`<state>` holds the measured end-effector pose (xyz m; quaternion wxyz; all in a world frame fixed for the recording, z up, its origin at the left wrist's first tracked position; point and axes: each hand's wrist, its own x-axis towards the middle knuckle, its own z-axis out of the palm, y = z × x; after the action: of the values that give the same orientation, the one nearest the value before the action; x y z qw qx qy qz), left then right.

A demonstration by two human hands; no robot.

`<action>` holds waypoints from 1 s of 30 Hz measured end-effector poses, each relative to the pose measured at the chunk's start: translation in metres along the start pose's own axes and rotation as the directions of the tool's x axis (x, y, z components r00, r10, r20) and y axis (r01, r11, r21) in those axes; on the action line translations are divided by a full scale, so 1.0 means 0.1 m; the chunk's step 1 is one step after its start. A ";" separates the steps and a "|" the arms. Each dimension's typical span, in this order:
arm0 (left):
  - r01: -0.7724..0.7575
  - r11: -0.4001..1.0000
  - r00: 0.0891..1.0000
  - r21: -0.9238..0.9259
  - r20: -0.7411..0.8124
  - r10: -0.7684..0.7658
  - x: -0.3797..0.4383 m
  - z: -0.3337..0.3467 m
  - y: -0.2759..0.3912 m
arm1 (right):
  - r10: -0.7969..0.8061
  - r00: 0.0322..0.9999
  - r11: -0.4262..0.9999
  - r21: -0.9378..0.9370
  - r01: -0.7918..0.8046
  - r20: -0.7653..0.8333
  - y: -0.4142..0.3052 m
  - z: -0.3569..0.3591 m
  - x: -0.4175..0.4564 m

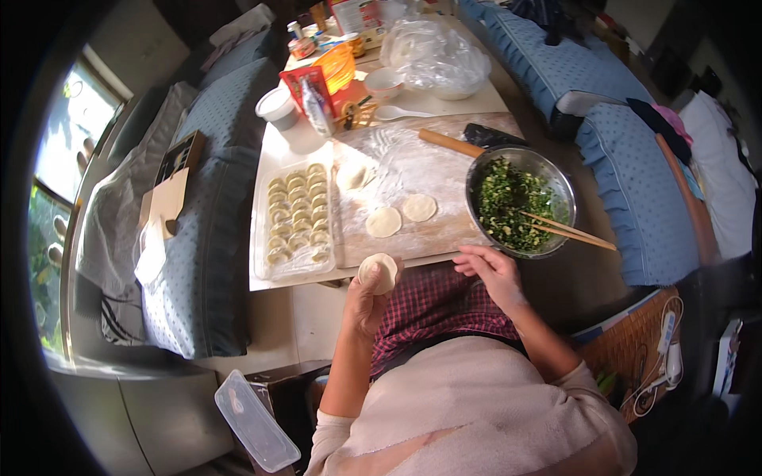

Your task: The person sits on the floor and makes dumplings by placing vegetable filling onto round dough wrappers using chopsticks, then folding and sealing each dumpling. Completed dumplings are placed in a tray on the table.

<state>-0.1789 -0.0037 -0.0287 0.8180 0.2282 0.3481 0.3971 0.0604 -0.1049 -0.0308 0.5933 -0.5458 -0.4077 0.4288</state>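
My left hand (370,300) holds a round dough wrapper (381,275) in front of the table's near edge, thumb laid across it. To the right, my right hand (491,271) is raised with nothing in it, its fingers apart, just below a steel bowl (570,205). Chopped green filling (506,205) fills much of that bowl, and a pair of wooden chopsticks (574,232) leans over its rim. Two flat wrappers, one at the left (383,222) and one at the right (419,207), lie on the floured wooden board (428,172). A dough lump (353,176) rests farther back.
Left of the board, a clear plastic tray (260,262) carries several rows of dumplings (297,211). A rolling pin (449,143) points toward the bowl. Behind are a white spoon (405,113), a lidded tub (277,108), an orange basket (334,64) and plastic bags (437,56). Blue-covered sofas flank the table.
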 end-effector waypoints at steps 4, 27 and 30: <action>0.080 0.995 0.992 -0.061 0.099 -0.074 0.12 0.33 -0.08 | 0.084 0.922 0.994 0.102 -0.049 -0.378 0.00 -0.75 -0.50; 0.429 0.900 0.873 -0.074 0.291 -0.393 0.23 1.47 -0.55 | -0.143 0.879 0.981 -0.186 0.062 -0.456 -0.56 -1.75 0.11; 0.438 0.893 0.876 -0.103 0.272 -0.398 0.28 1.42 -0.55 | -0.219 0.789 0.964 -0.252 0.084 -0.574 -0.60 -1.94 0.03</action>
<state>-0.0329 -0.0271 0.0173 0.9366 0.1274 0.2530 0.2063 0.2494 -0.1620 0.0154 0.6621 -0.6784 -0.2863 0.1394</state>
